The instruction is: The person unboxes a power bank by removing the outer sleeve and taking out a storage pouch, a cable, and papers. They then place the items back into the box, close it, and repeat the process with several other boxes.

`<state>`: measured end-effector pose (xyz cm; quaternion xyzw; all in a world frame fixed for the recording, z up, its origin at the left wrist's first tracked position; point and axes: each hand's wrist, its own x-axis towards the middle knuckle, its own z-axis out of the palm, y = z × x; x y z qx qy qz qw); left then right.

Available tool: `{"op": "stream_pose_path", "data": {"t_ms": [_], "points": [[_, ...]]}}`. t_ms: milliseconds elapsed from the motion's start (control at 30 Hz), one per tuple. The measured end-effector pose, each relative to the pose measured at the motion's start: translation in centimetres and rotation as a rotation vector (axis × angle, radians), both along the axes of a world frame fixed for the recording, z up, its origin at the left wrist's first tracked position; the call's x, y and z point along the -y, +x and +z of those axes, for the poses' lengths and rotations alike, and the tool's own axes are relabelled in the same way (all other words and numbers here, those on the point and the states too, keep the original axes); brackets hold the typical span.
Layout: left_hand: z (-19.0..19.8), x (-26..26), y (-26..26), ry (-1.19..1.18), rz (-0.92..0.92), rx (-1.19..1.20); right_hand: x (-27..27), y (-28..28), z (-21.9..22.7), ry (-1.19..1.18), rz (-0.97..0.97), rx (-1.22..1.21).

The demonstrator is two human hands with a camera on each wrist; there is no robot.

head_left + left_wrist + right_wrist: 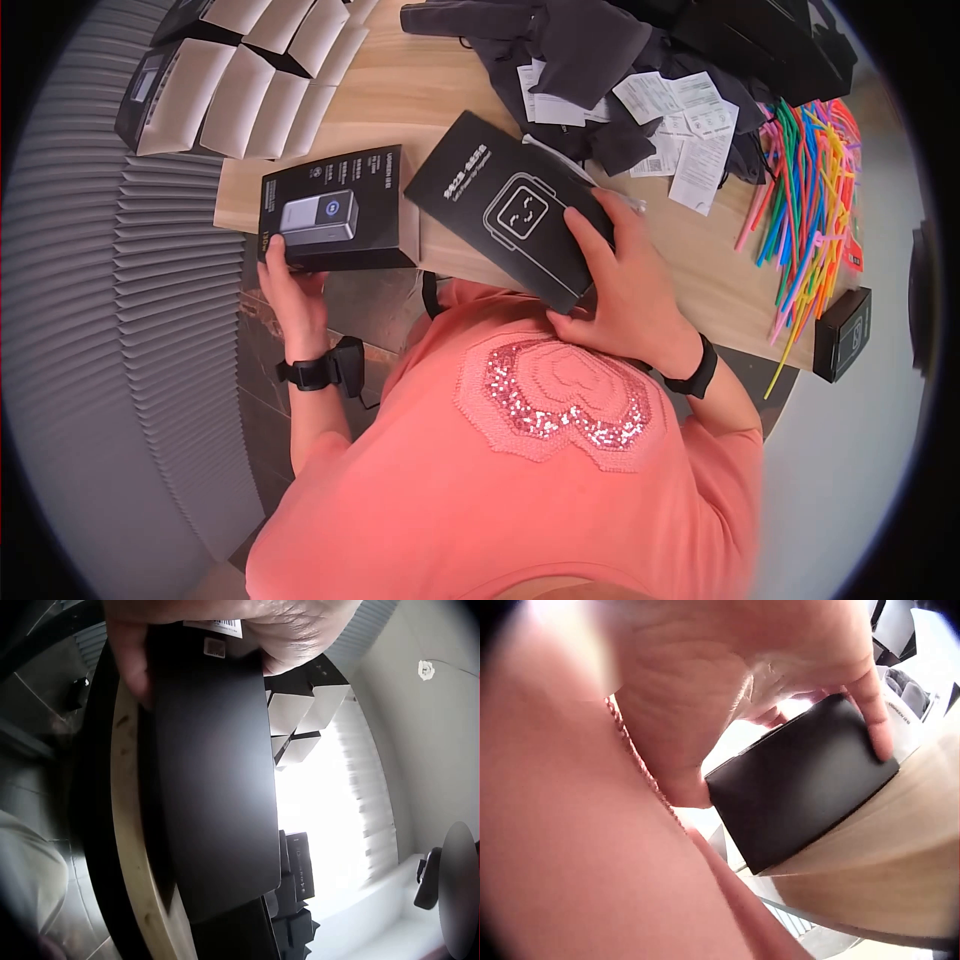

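Note:
A black printed box with a picture of a power bank is at the table's left front edge. My left hand grips its lower left corner, thumb on the front face, other fingers partly hidden behind. Beside it, a second black box with a line-drawn smiling face lies tilted. My right hand holds this one by its right end, fingers spread over it and thumb at the near edge. The left wrist view shows a plain dark side of the printed box; the right wrist view shows a plain black face in the right hand.
Boxes with raised white flaps stand at the back left. Dark cloth and printed paper slips lie at the back. Colourful thin sticks spread along the right, near a small black box at the table corner.

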<state>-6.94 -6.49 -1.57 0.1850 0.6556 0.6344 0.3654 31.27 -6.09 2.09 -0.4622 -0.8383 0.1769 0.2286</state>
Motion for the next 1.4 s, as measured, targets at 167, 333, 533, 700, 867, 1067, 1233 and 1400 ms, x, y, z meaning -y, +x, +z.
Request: {"op": "stream_pose_path", "data": {"t_ms": [167, 333, 533, 700, 867, 1067, 1233, 1400], "points": [[0.0, -0.1, 0.4, 0.014, -0.023, 0.012, 0.2, 1.6, 0.5, -0.041, 0.141, 0.041], [0.6, -0.4, 0.4, 0.024, -0.109, -0.020, -0.7, 3.0, 1.1, -0.086, 0.216, 0.014], [0.3, -1.2, 0.7, 0.033, -0.254, 0.060, -2.2, 5.5, 1.4, -0.095, 0.261, -0.046], [1.8, -2.8, 0.5, -0.241, -0.536, -0.578, -1.7, 6.5, 1.5, -0.108, 0.186, -0.059], [1.1, -3.6, 1.8, -0.112, -0.545, -0.834, -1.1, 6.2, 1.5, -0.110, 0.131, -0.055], [0.1, -4.2, 2.4, -0.092, -0.462, -0.880, -1.3, 6.5, 1.8, -0.115, 0.153, -0.048], [-0.2, -4.5, 2.2, -0.032, -0.468, -0.770, -1.5, 6.9, 1.9, -0.129, 0.195, -0.038], [-0.9, -5.0, 1.6, -0.016, -0.528, -0.684, -1.1, 6.9, 2.2, -0.171, 0.197, -0.016]]}}
